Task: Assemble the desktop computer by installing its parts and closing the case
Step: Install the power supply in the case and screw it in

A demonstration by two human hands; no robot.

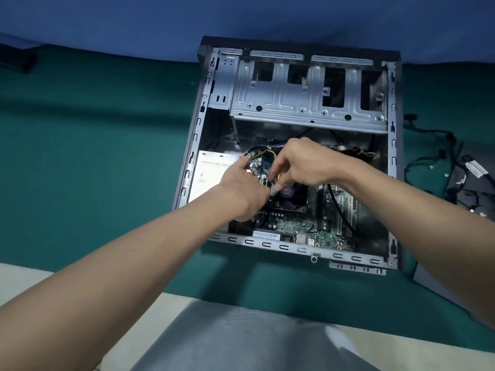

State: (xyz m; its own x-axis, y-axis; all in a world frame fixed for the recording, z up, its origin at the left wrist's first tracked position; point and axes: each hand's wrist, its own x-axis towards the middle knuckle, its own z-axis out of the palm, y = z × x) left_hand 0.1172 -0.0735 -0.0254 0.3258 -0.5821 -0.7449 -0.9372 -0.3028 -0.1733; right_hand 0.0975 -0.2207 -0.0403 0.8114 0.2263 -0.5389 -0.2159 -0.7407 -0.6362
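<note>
The open grey metal computer case point(297, 249) lies on its side on the green table mat point(93, 156), its far end against a blue backdrop point(107, 17). Looking down into it, a bare silver drive cage point(294, 103) fills the far end. A silver boxy power supply point(211, 170) sits in the left corner, and the green motherboard point(294, 226) covers the near floor. A black square cooler fan point(292, 196) with a purple centre stands on the board.

Both of the person's bare arms reach in from the near side, and the hands meet over the board just beyond the fan. The right hand point(305, 162) comes down from above with its fingers bunched, pinching a yellow and black wire lead point(273, 154) that loops up from the power supply side. The left hand point(241, 191) is tucked close beside it, knuckles up and fingers curled towards the board. From here I cannot tell whether it grasps anything, as the fingertips are hidden.

To the right of the case a tangle of loose black cables point(442, 162) sprawls across the mat and over a dark flat panel point(439, 293). Far off to the left lies a small black object point(18, 60), too dim to make out.
</note>
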